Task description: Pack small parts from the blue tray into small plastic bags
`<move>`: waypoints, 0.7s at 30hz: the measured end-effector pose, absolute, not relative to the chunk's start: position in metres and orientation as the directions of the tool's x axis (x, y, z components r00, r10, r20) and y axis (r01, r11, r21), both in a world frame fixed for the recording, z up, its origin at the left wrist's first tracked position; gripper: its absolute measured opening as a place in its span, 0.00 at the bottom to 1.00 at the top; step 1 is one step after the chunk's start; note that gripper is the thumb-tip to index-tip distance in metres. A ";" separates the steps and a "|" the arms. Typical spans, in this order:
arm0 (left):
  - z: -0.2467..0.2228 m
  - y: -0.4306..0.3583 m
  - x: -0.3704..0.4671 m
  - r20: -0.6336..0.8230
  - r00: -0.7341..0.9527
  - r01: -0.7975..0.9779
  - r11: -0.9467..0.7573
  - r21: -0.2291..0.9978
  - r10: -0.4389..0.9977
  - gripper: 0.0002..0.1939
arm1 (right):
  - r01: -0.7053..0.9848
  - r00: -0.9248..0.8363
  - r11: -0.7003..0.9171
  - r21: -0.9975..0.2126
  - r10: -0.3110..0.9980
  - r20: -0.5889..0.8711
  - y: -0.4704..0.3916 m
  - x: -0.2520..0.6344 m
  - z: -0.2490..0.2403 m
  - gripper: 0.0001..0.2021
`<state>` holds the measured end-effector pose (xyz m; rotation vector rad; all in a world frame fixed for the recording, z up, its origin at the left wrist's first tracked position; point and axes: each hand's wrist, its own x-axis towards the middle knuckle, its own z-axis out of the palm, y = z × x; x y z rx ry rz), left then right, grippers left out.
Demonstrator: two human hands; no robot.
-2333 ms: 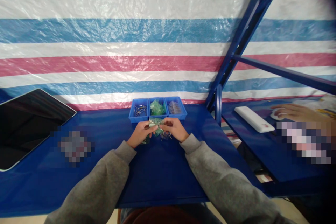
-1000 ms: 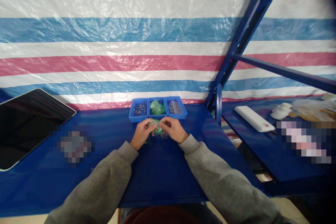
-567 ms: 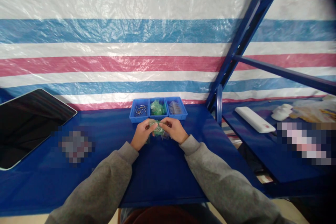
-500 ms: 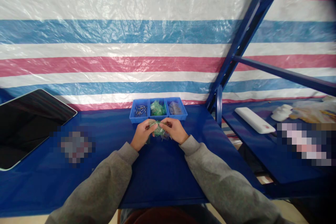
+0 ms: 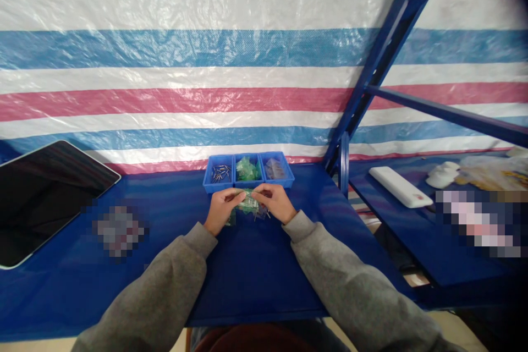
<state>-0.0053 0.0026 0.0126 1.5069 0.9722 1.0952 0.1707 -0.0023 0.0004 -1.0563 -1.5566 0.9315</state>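
Observation:
Between my two hands is a small greenish clear plastic bag, pinched at its upper edge. My left hand grips its left side with thumb and fingers closed. On the other side, my right hand is closed on the right edge. Beneath and around the bag lie more green plastic and some thin metal pins, partly hidden. Just beyond my hands stand three joined blue bins: the left bin holds loose metal pins, the middle one green plastic bags, the right one clear bags.
A dark-screened tablet or monitor lies at the left on the blue table. A blurred-out item is near it. Blue metal framing rises at the right. Past it, a second table bears a white oblong device and plastic bags.
My hands have spread slightly apart, and more of the green bag shows between them. The bins have not moved.

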 end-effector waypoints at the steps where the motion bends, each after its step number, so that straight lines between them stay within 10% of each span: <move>1: 0.013 0.003 -0.005 0.170 0.256 0.046 -0.187 0.981 0.952 0.15 | 0.190 -0.129 0.326 -0.926 0.943 0.306 -0.002 0.171 0.001 0.12; 21: 0.015 0.002 -0.006 0.190 0.314 0.075 -0.223 0.972 0.930 0.14 | 0.296 -0.196 0.373 -0.880 0.925 0.326 -0.005 0.171 0.002 0.09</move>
